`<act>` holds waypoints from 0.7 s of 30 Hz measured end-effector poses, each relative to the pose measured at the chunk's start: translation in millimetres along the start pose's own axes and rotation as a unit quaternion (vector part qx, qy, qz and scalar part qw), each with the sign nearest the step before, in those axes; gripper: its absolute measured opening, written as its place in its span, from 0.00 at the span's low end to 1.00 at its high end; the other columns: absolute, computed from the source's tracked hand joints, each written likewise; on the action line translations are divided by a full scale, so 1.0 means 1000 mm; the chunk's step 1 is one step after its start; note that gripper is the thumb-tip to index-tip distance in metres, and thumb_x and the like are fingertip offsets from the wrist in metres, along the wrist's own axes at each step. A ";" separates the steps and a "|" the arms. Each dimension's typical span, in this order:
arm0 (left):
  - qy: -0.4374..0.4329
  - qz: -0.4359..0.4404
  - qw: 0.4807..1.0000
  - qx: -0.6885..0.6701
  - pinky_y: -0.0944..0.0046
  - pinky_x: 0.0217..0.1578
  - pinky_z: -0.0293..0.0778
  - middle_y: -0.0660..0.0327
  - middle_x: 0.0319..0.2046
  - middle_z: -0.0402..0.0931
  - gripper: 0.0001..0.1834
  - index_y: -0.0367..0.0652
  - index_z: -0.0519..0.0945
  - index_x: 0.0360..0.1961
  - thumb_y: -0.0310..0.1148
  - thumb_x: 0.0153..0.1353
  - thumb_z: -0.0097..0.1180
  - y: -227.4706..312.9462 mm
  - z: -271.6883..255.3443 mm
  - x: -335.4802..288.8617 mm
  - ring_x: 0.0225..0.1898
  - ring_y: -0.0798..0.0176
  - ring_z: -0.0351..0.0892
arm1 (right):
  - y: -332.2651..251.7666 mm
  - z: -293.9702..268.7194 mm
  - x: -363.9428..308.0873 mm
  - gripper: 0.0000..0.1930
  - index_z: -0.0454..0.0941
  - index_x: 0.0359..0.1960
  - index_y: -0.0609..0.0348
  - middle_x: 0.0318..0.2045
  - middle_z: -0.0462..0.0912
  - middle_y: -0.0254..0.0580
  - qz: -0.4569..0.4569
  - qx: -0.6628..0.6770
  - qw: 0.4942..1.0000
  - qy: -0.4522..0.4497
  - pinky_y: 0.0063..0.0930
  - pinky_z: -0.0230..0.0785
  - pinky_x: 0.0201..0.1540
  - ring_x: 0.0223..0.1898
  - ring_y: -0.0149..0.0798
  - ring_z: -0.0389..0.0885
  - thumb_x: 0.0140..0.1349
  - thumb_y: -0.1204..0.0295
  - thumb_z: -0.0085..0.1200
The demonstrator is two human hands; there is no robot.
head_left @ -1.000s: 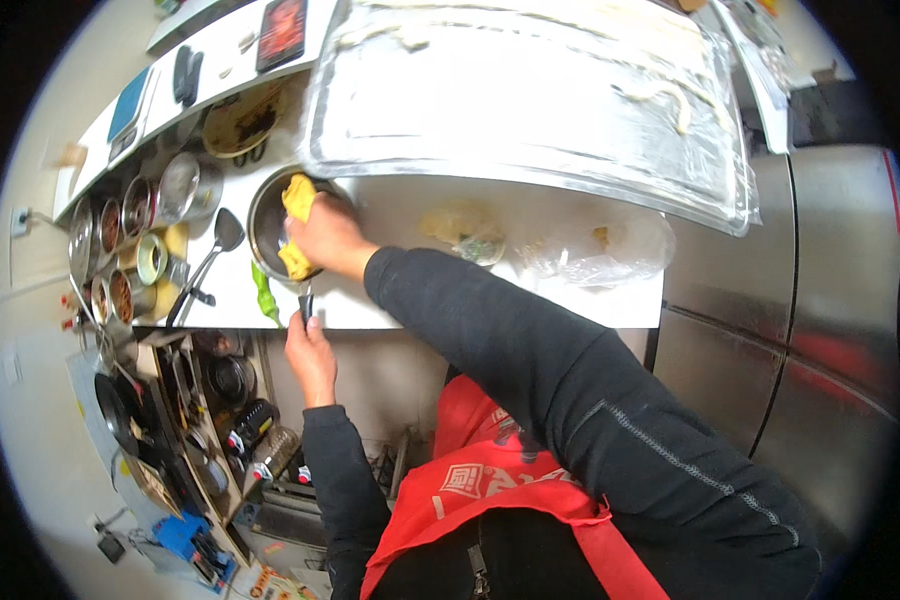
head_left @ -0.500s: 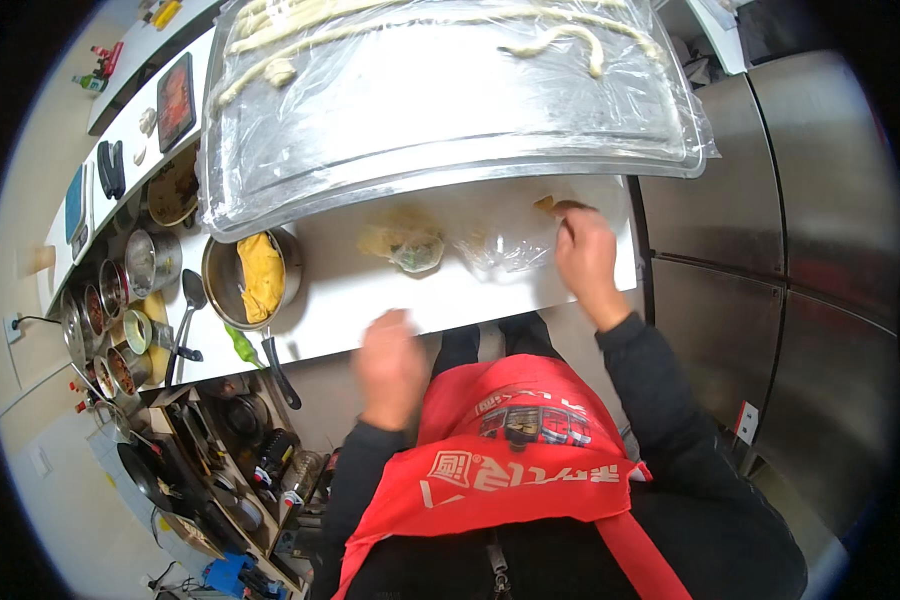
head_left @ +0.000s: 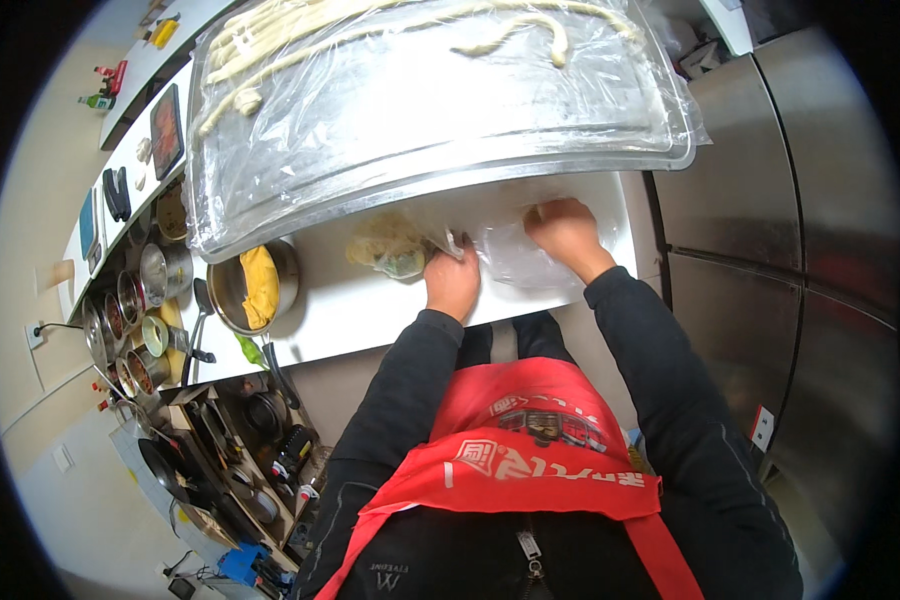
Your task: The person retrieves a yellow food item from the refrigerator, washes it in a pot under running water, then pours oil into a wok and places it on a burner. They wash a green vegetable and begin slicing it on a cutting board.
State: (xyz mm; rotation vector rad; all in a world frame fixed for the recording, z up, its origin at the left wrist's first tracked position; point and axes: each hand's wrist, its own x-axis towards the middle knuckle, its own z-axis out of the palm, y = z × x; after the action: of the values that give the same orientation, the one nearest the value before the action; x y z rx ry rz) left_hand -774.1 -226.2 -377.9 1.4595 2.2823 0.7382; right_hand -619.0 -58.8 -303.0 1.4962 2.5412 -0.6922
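One thin, wrinkled clear plastic bag (head_left: 520,262) lies on one smooth white worktop (head_left: 345,325), between two hands. Left hand (head_left: 453,282): fingers bent nearly closed, pinching film at the bag's left side. Right hand (head_left: 570,238): fingers curled over the right end; tips hidden, grip cannot be determined. Farther left: one round metal saucepan (head_left: 289,280) containing one folded yellow cloth (head_left: 260,288).

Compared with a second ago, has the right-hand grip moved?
Yes: against the white counter, the right-hand grip has moved rightward, from the black-handled saucepan over to the clear plastic bag.
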 end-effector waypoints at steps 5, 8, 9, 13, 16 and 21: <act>-0.047 -0.013 0.998 0.034 0.41 0.39 0.75 0.41 0.32 0.77 0.10 0.33 0.79 0.40 0.31 0.69 0.51 0.031 -0.040 -0.015 0.37 0.36 0.79 | 0.007 0.005 -0.009 0.14 0.88 0.32 0.58 0.33 0.87 0.53 -0.080 -0.073 0.992 0.063 0.48 0.79 0.43 0.38 0.55 0.86 0.59 0.63 0.52; -0.002 -0.132 0.980 -0.152 0.45 0.39 0.74 0.43 0.33 0.75 0.08 0.33 0.75 0.36 0.29 0.70 0.50 0.063 -0.088 -0.036 0.36 0.38 0.78 | 0.003 0.012 -0.006 0.12 0.86 0.32 0.59 0.33 0.86 0.54 -0.109 -0.086 0.984 0.114 0.48 0.78 0.41 0.37 0.55 0.85 0.56 0.66 0.54; -0.020 -0.222 0.950 -0.219 0.46 0.39 0.73 0.43 0.34 0.74 0.08 0.33 0.73 0.35 0.28 0.70 0.50 0.076 -0.104 -0.045 0.36 0.39 0.77 | 0.000 0.015 -0.005 0.10 0.85 0.32 0.60 0.33 0.85 0.54 -0.135 -0.065 0.978 0.147 0.48 0.78 0.40 0.36 0.55 0.84 0.55 0.67 0.56; 0.053 0.073 0.959 -0.268 0.50 0.48 0.75 0.42 0.44 0.76 0.13 0.30 0.77 0.50 0.28 0.70 0.50 0.131 -0.110 -0.050 0.44 0.37 0.77 | -0.016 0.025 -0.004 0.10 0.84 0.35 0.60 0.37 0.84 0.53 -0.093 -0.030 0.993 0.069 0.47 0.78 0.43 0.40 0.55 0.83 0.54 0.68 0.58; 0.070 0.046 0.969 -0.231 0.46 0.51 0.73 0.41 0.43 0.77 0.12 0.31 0.78 0.48 0.29 0.69 0.52 0.127 -0.079 -0.017 0.45 0.36 0.77 | -0.019 0.030 -0.005 0.12 0.84 0.37 0.60 0.40 0.85 0.54 -0.101 0.040 0.993 0.035 0.46 0.77 0.46 0.42 0.56 0.83 0.54 0.67 0.62; 0.042 -0.050 0.998 -0.012 0.44 0.52 0.70 0.42 0.39 0.79 0.10 0.33 0.78 0.42 0.30 0.66 0.53 0.079 -0.050 -0.001 0.44 0.37 0.77 | -0.010 0.021 -0.005 0.22 0.83 0.49 0.60 0.45 0.85 0.55 -0.114 0.200 0.973 -0.031 0.40 0.76 0.50 0.46 0.54 0.84 0.51 0.66 0.68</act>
State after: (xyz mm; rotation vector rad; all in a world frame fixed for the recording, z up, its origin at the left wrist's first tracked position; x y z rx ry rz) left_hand -742.0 -212.2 -290.9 1.3158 2.3816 0.8070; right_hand -627.6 -76.2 -317.1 1.2545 2.6620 -1.3282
